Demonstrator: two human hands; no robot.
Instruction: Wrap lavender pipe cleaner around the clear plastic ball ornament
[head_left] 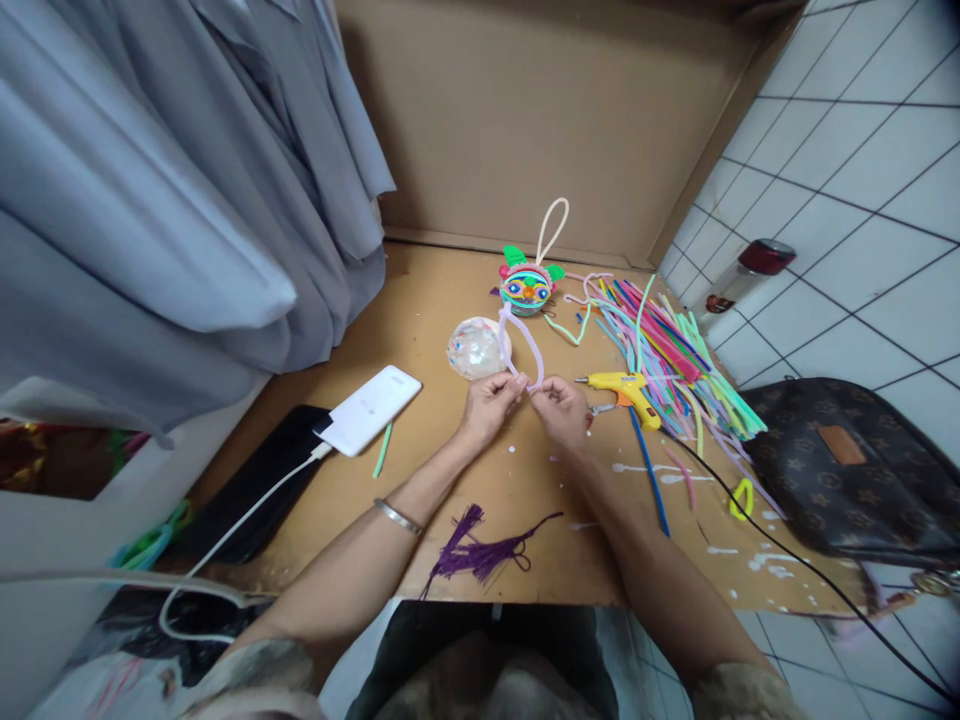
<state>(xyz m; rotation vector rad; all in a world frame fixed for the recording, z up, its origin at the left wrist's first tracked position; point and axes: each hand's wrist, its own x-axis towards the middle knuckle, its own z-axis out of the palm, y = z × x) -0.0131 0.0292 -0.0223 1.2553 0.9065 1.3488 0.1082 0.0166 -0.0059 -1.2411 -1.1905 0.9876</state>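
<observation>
A pale purple pipe cleaner (535, 345) is bent into a pointed loop, its tip up and away from me. My left hand (491, 402) pinches one lower end of it. The other end is pinched by my right hand (561, 408), fingertips close to the left ones. Just behind my left hand sits a whitish, speckled round piece (477, 347). Beyond the loop stands a colourful animal-head ornament (527, 290) with green ears, blue eyes and a cream hanging loop. A yellow glue gun (626, 390) lies right of my right hand.
Many coloured pipe cleaners (675, 350) are heaped at right, beside a brown patterned bag (855, 470) and a red-capped bottle (750, 275). Purple tassels (480, 553) lie near the front edge. At left are a white power bank (373, 408) with cable and a dark phone-like slab (255, 490).
</observation>
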